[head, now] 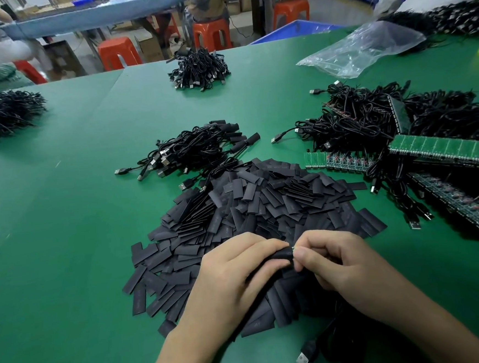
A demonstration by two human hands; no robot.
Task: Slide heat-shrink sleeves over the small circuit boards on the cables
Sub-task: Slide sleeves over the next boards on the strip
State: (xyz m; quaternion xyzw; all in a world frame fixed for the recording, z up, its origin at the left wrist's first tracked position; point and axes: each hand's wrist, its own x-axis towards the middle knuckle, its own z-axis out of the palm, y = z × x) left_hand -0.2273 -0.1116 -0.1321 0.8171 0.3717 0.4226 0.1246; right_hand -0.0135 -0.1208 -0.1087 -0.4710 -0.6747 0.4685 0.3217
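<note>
Left hand (pixel 234 270) curls round a black heat-shrink sleeve (pixel 281 256), thumb beneath and fingers over it, at the near edge of the sleeve pile (pixel 263 202). The right hand (pixel 333 260) meets it at the sleeve's mouth, fingertips pinched on what looks like the small circuit board (pixel 292 247). Only a pale glint of the board shows between the hands, so how far in it sits cannot be told. Its cable seems to trail toward the person from the pile and ends in a USB plug (pixel 303 358). The likeliest trouble is a board corner or solder joint catching the sleeve's lip: the tube lies flat when loose, and if the left grip squeezes it shut the board may jam or buckle the wall. Pushing by the wire instead of the board could also strain the joint. The sleeves are matt, dark grey, flat rectangular tubes, thin and pliable, heaped loosely in overlapping layers. Beyond the pile lies a bundle of sleeved cables (pixel 201 150), glossy and black. To the pile's right sit rigid green board strips (pixel 445 148) among tangled leads. All of it rests on a smooth green mat (pixel 64 223).
</note>
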